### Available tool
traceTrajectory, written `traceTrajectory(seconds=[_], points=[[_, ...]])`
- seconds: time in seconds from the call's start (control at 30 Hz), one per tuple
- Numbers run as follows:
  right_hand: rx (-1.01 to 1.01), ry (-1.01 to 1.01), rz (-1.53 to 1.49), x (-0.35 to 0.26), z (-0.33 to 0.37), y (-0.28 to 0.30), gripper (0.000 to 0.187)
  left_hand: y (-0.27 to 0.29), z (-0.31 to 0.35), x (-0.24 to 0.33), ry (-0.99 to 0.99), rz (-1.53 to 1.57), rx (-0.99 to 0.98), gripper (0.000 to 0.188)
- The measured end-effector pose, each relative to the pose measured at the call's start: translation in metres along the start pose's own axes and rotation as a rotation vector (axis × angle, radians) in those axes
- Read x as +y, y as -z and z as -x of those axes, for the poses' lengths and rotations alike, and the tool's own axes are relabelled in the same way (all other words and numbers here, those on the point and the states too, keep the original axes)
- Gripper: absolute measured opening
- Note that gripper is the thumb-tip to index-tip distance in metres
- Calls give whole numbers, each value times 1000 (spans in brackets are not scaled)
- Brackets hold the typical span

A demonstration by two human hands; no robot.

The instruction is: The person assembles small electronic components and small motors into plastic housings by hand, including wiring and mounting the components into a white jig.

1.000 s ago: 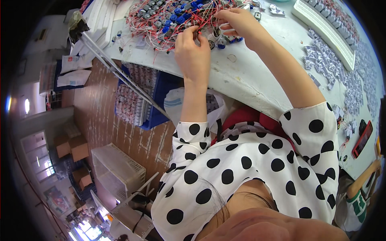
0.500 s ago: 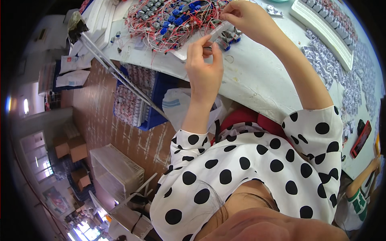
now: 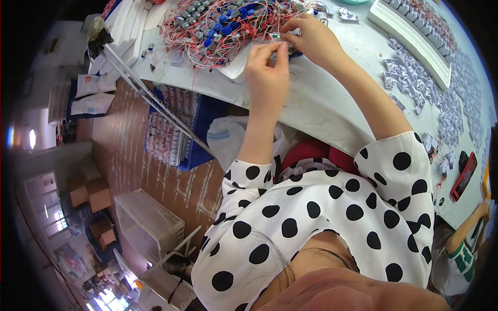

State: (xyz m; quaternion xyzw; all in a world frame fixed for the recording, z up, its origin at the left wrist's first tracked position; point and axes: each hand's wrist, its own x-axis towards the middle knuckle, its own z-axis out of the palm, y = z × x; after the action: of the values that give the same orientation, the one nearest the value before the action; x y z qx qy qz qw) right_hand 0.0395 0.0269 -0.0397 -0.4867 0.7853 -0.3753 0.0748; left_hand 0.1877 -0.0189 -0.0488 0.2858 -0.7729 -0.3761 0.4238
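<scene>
Both my hands are over the near edge of a heap of small blue and grey motor-like parts [image 3: 223, 27] tangled in red and white wires. My left hand [image 3: 267, 70] has thumb and index finger pinched together; what lies between them, if anything, is too small to make out. Just beyond it, my right hand [image 3: 314, 40] is closed at the fingertips on a small part with a green patch [image 3: 276, 36]. The two sets of fingertips are close together. A white tray [image 3: 236, 70] lies partly under the heap, its near corner showing beside my left hand.
To the right stand a long white tray [image 3: 441, 75] of grey parts and many scattered clear plastic pieces [image 3: 410, 78]. A red-edged phone [image 3: 463, 176] lies farther right, near another person's arm [image 3: 467, 225]. Left below the table is a blue crate [image 3: 199, 135] beside a metal bar [image 3: 150, 93].
My right hand has moved down and left, closer to my left hand, and a small green-marked part now shows at its fingertips. My left hand's fingertips have come together and shifted slightly right.
</scene>
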Motion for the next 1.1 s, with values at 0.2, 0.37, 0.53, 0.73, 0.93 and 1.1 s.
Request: traceTrajectory(seconds=[0.2,0.37,0.53,0.73,0.93,1.1], points=[[-47,26,-244,-8,-2,9,19,23,-6,-13,231,436,20,26],[-13,157,-177,-21,-4,16,19,25,-10,-13,260,593,13,30],[-13,135,-155,-17,-3,11,19,26,-10,-7,234,570,16,26],[-81,110,-214,-21,9,17,19,29,6,4,107,425,-41,24],[-88,99,-63,-42,44,53,16,37,31,19,20,311,-145,14],[-51,99,-174,-41,78,86,12,32,54,24,-70,342,-159,13]])
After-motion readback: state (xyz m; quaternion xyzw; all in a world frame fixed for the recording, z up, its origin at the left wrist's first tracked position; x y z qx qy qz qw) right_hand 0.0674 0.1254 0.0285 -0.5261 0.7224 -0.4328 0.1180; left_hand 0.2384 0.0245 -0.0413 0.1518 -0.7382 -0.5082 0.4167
